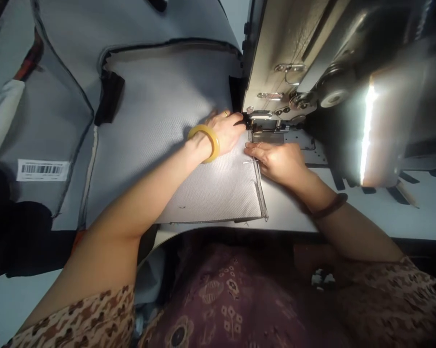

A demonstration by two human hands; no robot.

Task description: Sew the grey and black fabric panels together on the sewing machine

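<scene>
Both grips open, no pinch. My left hand (222,134) lies flat on the grey dimpled fabric panel (206,183), fingertips at the sewing machine (297,72) presser foot (263,124). Right hand (279,163) rests on the panel's right edge, just near of the foot.

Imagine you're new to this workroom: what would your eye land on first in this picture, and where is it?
The sewing machine dominates the upper right, with a bright light strip glaring at its right. At centre, the left hand, wearing a yellow bangle, and the right hand rest on grey mesh fabric beside the machine.
</scene>
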